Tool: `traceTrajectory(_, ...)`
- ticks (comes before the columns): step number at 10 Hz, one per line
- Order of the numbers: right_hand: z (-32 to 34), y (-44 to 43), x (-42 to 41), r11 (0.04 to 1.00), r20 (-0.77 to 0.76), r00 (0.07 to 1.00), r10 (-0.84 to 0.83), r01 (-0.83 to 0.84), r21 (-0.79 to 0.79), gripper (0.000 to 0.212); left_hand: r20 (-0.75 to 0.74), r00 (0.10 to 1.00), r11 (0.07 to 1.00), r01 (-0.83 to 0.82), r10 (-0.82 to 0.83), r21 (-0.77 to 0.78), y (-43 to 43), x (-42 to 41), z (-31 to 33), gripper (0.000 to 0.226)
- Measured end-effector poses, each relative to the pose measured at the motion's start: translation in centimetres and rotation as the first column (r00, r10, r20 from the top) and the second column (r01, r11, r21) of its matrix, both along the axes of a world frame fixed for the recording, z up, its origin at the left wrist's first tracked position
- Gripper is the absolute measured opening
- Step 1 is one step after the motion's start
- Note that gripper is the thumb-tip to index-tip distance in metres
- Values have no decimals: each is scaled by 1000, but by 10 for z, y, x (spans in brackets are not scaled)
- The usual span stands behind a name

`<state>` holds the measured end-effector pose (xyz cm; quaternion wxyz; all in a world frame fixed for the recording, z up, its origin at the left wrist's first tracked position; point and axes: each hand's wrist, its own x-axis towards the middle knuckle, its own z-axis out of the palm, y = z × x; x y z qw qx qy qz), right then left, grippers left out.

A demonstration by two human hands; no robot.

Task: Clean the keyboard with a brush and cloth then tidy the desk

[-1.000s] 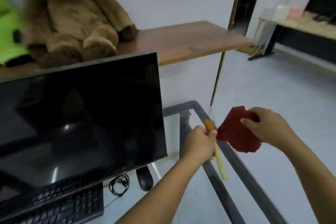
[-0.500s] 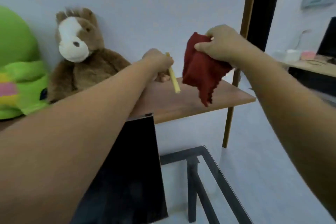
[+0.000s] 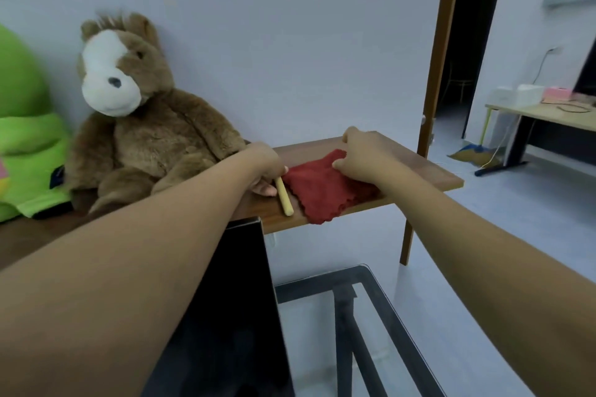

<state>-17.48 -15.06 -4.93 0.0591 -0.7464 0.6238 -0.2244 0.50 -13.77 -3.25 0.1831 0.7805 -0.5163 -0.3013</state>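
Both arms reach up to the wooden shelf point(image 3: 429, 174) behind the monitor. My left hand point(image 3: 263, 167) grips the brush by its head end; the pale wooden handle point(image 3: 284, 196) lies on the shelf and points toward me. The bristles are hidden by the hand. Just right of it the red cloth point(image 3: 322, 193) lies on the shelf, its front corner hanging over the edge. My right hand point(image 3: 361, 155) rests on the cloth's far side, thumb and fingers pinching it. The keyboard is out of view.
A brown plush horse point(image 3: 142, 135) sits on the shelf left of my left hand, beside a green plush toy point(image 3: 25, 151). The black monitor point(image 3: 232, 316) stands below the shelf. The glass desk corner point(image 3: 380, 309) shows at bottom right. A wooden post point(image 3: 433, 80) stands right.
Both hands rose from above the desk's right corner to the shelf and came down on it. The cloth, hanging in the air half a second ago, now lies on the wood beside the brush.
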Motion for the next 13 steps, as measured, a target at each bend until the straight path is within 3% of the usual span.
traceTrajectory(1, -7, 10, 2, 958, -151, 962, 226, -248, -147, 53, 29, 999, 999, -20, 21, -37, 3, 1, -2, 33)
traceTrajectory(2, -14, 17, 12, 898, -147, 886, 440, -437, 56, 52, 16, 1000, 998, -18, 19, -55, 4, 8, -3, 32)
traceTrajectory(3, -23, 21, 26, 930, -212, 909, 359, -330, 162, 55, 48, 999, 998, -4, 7, -61, 6, 15, -3, 30)
traceTrajectory(4, -22, 25, 40, 951, -254, 920, 298, -264, 158, 55, 52, 999, 998, 8, -5, -61, 9, 21, -3, 23)
traceTrajectory(5, -22, 26, 49, 954, -242, 927, 286, -253, 159, 54, 45, 999, 997, 9, -5, -82, 11, 24, -5, 25)
traceTrajectory(6, -13, 23, 36, 958, -120, 954, 276, -263, 110, 47, 25, 999, 995, 46, -44, -91, 14, 22, -2, 27)
traceTrajectory(7, -1, 16, 12, 977, -137, 972, 189, -171, 130, 48, 2, 995, 994, 95, -95, -53, 17, 22, 2, 24)
traceTrajectory(8, -4, 18, 3, 955, -202, 952, 232, -182, 236, 49, -11, 993, 993, 115, -115, 3, 19, 19, -1, 24)
traceTrajectory(9, -10, 20, 6, 943, -188, 941, 280, -233, 238, 49, -26, 995, 995, 96, -96, -9, 18, 17, -6, 27)
traceTrajectory(12, 42, 28, -1, 981, -110, 980, 165, -152, 119, 54, -50, 997, 973, 42, -55, -226, 49, 39, 31, 35)
traceTrajectory(13, 72, 43, 21, 977, -61, 975, 215, -215, 9, 51, 11, 1000, 930, 17, -14, -368, 68, 68, 62, 33)
